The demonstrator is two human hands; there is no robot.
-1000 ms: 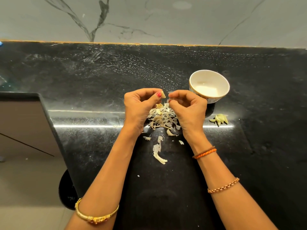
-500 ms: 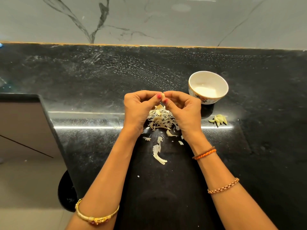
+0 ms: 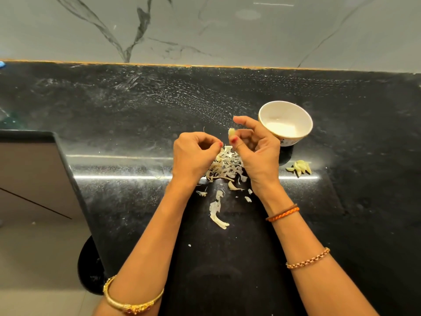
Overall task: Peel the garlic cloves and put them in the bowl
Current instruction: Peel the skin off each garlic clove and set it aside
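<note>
Head view: the peeling of one clove (image 3: pixel 231 132) looks finished. The right hand (image 3: pixel 257 151) pinches it between thumb and fingers, above the peels (image 3: pixel 224 167), near the bowl (image 3: pixel 286 122). Next it must go right, over the rim, and be released. The left hand (image 3: pixel 193 156) is curled; whether it holds a peel, I cannot tell.
</note>
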